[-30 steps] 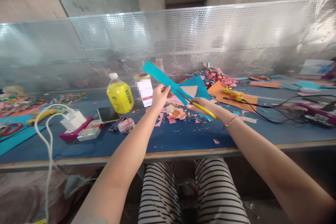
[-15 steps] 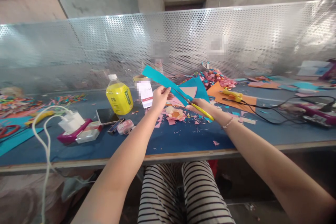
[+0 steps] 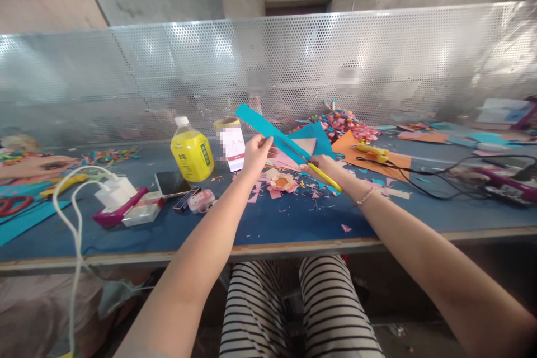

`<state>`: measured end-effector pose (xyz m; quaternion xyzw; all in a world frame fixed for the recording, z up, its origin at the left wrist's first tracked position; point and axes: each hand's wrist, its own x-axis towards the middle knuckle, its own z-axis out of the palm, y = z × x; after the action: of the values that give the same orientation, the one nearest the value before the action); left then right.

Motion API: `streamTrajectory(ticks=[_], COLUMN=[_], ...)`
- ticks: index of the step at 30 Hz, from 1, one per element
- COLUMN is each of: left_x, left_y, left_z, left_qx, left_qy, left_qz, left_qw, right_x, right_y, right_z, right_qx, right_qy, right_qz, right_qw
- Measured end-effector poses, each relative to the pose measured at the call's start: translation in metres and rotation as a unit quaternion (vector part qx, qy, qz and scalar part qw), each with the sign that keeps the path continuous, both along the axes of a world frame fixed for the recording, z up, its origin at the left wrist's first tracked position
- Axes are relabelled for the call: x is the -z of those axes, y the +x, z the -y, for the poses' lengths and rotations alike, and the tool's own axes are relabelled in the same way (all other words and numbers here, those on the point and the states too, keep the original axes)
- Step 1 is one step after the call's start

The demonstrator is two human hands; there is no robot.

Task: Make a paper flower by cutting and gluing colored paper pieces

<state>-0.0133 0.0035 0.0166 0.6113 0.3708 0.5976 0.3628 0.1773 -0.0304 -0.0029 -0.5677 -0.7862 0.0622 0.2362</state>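
Observation:
A long blue paper strip point(image 3: 259, 122) slants across the middle, pinched at its lower edge by my left hand point(image 3: 258, 152). My right hand point(image 3: 322, 166) is closed on yellow-handled scissors point(image 3: 329, 179), whose blades lie along the strip toward my left hand. Below the hands a pink paper flower point(image 3: 281, 182) with a pale centre sits on the table among small pink and blue scraps. Behind the strip lie a pink paper piece point(image 3: 302, 148) and a larger blue sheet point(image 3: 321, 137).
To the left stand a bottle of yellow liquid point(image 3: 191, 151), a phone showing a timer point(image 3: 234, 148) and a purple power strip point(image 3: 111, 215). A yellow glue gun point(image 3: 371, 152) rests on orange paper at right. At far left, another person's hand point(image 3: 46, 166) reaches over papers.
The scissor blades look more closed along the strip. Another person's hand has come into view at the far left. The whole view has shifted slightly.

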Motion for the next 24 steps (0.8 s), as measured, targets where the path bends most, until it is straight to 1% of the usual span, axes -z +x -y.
streamTrajectory(ticks=[6,14,24], left_x=[0.0002,0.0017,0.0032], left_y=[-0.0007,-0.0011,-0.0011], left_z=[-0.001,-0.004,-0.0044], left_qx=[0.005,-0.005,-0.005], left_qy=[0.009,0.013,0.002], left_qz=[0.003,0.003,-0.003], left_qw=[1.0,1.0,1.0], right_x=[-0.0027,-0.0012,-0.0035], right_y=[0.0006,0.0026,0.0029], right_z=[0.0005,0.0011,0.0047], right_qx=[0.005,-0.034,-0.044], right_qy=[-0.01,-0.003,-0.012], right_qz=[0.002,0.012,0.028], right_qw=[1.0,0.999,0.999])
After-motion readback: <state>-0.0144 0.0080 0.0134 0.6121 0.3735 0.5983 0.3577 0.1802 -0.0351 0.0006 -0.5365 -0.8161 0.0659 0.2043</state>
